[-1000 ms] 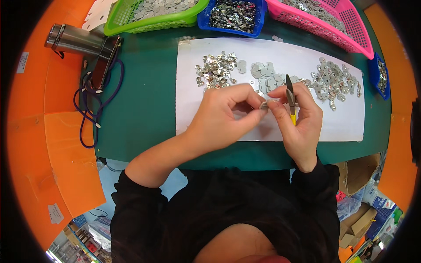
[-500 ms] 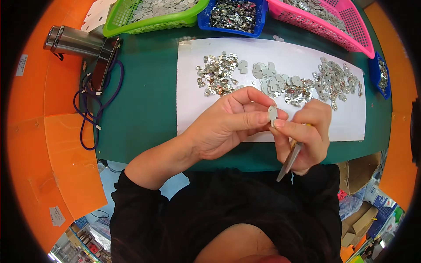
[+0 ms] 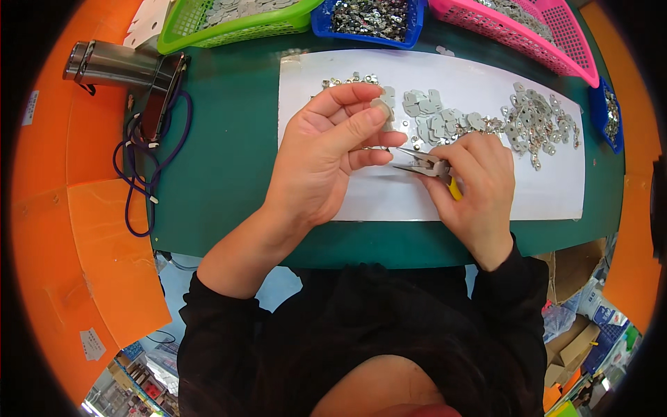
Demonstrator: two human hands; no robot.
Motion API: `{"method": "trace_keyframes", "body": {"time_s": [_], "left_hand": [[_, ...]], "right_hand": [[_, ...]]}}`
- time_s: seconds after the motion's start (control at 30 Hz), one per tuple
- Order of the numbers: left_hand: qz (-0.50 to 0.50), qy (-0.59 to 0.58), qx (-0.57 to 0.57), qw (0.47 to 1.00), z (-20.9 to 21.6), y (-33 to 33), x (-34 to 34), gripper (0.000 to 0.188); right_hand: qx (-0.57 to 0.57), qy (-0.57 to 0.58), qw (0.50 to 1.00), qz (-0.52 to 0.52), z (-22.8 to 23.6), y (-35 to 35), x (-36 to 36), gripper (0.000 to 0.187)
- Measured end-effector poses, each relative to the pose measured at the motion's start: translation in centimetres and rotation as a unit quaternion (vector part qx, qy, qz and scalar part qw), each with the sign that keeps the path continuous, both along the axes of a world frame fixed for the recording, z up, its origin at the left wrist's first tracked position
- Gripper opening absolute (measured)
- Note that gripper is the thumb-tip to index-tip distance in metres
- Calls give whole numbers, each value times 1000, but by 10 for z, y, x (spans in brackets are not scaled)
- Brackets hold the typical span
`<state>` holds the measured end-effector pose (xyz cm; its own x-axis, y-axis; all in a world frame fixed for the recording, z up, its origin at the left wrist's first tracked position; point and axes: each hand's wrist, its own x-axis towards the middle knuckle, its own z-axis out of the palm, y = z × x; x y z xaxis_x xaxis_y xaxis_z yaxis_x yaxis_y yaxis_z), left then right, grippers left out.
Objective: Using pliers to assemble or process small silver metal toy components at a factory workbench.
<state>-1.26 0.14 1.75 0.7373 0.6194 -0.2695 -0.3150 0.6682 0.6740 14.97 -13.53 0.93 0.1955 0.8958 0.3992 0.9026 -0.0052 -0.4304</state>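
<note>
My left hand (image 3: 326, 142) is raised over the white sheet (image 3: 389, 201), thumb and forefinger pinched on a small flat grey metal plate (image 3: 381, 108). My right hand (image 3: 479, 184) grips long-nose pliers (image 3: 432, 167) with a yellow handle. Their jaws stand apart and point left, close to the left hand's lower fingers. Whether the jaws hold anything I cannot make out. Beyond the hands lie loose grey plates (image 3: 438, 124) in the middle of the sheet. Shiny small metal clips (image 3: 361, 78) are partly hidden behind my left hand. A pile of plates with metal pieces (image 3: 531, 121) lies on the right.
Along the far edge stand a green basket (image 3: 240, 35), a blue tray (image 3: 368, 37) and a pink basket (image 3: 521, 42), all with metal parts. Another blue tray (image 3: 606, 115) sits at far right. A steel flask (image 3: 114, 64) and a dark cord (image 3: 187, 128) are at left.
My left hand has moved left and up with the plate, away from the right hand. The pliers, earlier pointing down toward me, have swung round to point left with jaws parted.
</note>
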Motion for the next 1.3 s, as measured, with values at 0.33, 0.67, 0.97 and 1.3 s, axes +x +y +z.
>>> {"method": "trace_keyframes", "body": {"time_s": [0.33, 0.67, 0.97, 1.3], "left_hand": [[21, 18, 42, 999, -8, 2, 3, 26], [8, 57, 82, 995, -11, 3, 4, 17], [-63, -33, 5, 997, -9, -18, 7, 8], [64, -28, 288, 955, -18, -42, 10, 10]], "right_hand": [[22, 49, 998, -27, 5, 0, 10, 25], [5, 55, 998, 20, 6, 10, -2, 17], [43, 241, 968, -49, 12, 14, -1, 18], [39, 337, 939, -59, 11, 13, -11, 9]]}}
